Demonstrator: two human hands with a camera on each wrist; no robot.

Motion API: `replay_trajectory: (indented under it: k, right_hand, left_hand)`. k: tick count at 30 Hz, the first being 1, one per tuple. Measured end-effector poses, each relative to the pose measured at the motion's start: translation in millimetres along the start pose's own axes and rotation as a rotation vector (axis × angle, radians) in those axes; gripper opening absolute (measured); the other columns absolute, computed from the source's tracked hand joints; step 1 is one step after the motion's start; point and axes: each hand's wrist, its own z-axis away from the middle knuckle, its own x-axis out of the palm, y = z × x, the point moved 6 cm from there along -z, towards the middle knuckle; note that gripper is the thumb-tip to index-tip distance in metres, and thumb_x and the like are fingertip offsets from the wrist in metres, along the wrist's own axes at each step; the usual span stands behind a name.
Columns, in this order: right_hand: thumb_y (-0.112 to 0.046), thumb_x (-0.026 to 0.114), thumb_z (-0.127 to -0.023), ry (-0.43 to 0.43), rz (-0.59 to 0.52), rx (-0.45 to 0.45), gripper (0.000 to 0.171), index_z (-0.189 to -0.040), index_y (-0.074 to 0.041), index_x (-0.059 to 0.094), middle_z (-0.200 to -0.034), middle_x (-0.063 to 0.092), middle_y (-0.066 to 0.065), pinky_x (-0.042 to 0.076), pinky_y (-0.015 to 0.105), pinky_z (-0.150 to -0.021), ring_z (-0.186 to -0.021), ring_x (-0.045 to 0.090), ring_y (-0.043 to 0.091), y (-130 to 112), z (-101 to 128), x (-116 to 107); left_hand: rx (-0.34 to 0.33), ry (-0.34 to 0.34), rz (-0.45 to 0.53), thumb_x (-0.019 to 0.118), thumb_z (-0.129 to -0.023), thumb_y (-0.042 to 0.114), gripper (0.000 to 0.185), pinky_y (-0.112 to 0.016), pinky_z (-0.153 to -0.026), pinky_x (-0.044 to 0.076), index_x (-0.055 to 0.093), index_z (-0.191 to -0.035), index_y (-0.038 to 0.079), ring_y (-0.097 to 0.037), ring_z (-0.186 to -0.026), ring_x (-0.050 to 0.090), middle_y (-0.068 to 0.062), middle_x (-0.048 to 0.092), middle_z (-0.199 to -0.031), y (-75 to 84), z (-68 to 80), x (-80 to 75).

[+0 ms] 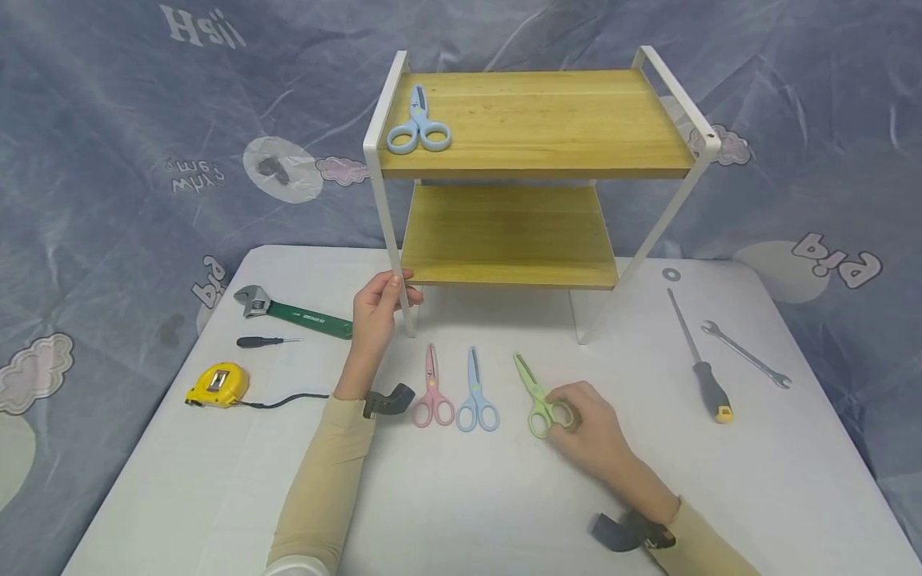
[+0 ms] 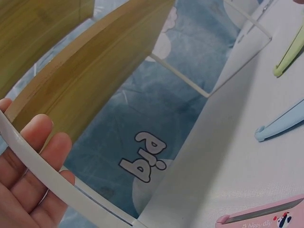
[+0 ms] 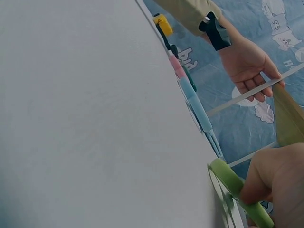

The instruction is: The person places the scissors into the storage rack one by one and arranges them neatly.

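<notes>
A two-tier shelf (image 1: 536, 120) with wooden boards and a white frame stands at the back of the table. My left hand (image 1: 376, 308) grips its front left leg just at the lower board; in the left wrist view the fingers (image 2: 58, 147) wrap behind the white bar. Green scissors (image 1: 535, 387) lie on the table, tips away from me. My right hand (image 1: 592, 428) pinches their right handle ring between thumb and fingers. Left of them lie blue scissors (image 1: 474, 390) and pink scissors (image 1: 431, 388). Another pair of light blue scissors (image 1: 418, 122) rests on the top board's left end.
On the left lie an adjustable wrench (image 1: 310, 318), a small screwdriver (image 1: 261, 342) and a yellow tape measure (image 1: 220, 385). To the right are a grey washer (image 1: 671, 274), a long screwdriver (image 1: 709, 388) and a spanner (image 1: 745, 354). A patterned cloth (image 1: 144, 120) hangs behind the white table (image 1: 461, 512).
</notes>
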Motion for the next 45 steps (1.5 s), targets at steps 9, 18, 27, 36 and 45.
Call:
replay_trajectory:
  k: [9,18,27,36,45]
  right_hand:
    - [0.008,0.074,-0.065,-0.031,-0.053,-0.115,0.033,-0.09,-0.014,0.076,-0.099,0.076,0.004,0.052,0.024,-0.064,-0.083,0.068,0.018,-5.0,-2.0,0.0]
    - [0.005,0.072,-0.068,-0.07,0.002,-0.165,0.036,-0.091,-0.022,0.078,-0.1,0.071,-0.003,0.058,0.032,-0.076,-0.09,0.068,0.017,-5.0,0.2,6.0]
    - [0.001,0.076,-0.065,-0.115,-0.017,-0.203,0.037,-0.092,-0.025,0.074,-0.096,0.068,-0.005,0.054,0.028,-0.071,-0.084,0.063,0.011,-5.5,1.2,8.3]
    - [-0.008,0.078,-0.067,-0.15,-0.024,-0.22,0.035,-0.096,-0.027,0.073,-0.089,0.066,-0.013,0.042,0.022,-0.068,-0.077,0.052,0.0,-6.1,2.5,7.5]
    - [-0.013,0.08,-0.072,-0.141,-0.018,-0.263,0.032,-0.1,-0.028,0.075,-0.083,0.064,-0.016,0.035,0.02,-0.067,-0.074,0.05,-0.001,-9.9,3.4,6.7]
  left_hand:
    - [-0.008,0.006,-0.007,0.049,-0.107,0.013,0.029,-0.029,-0.083,0.059,0.066,-0.115,-0.008,-0.009,-0.079,0.073,0.005,0.075,-0.078,-1.1,1.5,-0.6]
    - [-0.001,-0.002,0.0,0.048,-0.107,0.012,0.029,-0.027,-0.081,0.059,0.066,-0.114,-0.01,-0.007,-0.079,0.073,0.004,0.075,-0.078,-1.7,1.4,-0.4]
    - [0.002,-0.002,-0.005,0.048,-0.107,0.012,0.028,-0.025,-0.082,0.058,0.066,-0.114,-0.009,-0.005,-0.079,0.072,0.003,0.076,-0.079,-1.0,0.6,-0.1]
    - [0.01,0.0,-0.01,0.048,-0.107,0.013,0.029,-0.029,-0.082,0.059,0.066,-0.114,-0.009,-0.008,-0.079,0.073,0.006,0.075,-0.078,0.6,0.2,0.2]
    - [0.016,-0.007,0.0,0.048,-0.107,0.013,0.029,-0.026,-0.08,0.059,0.065,-0.114,-0.01,-0.004,-0.078,0.072,0.009,0.075,-0.077,1.2,0.2,0.7]
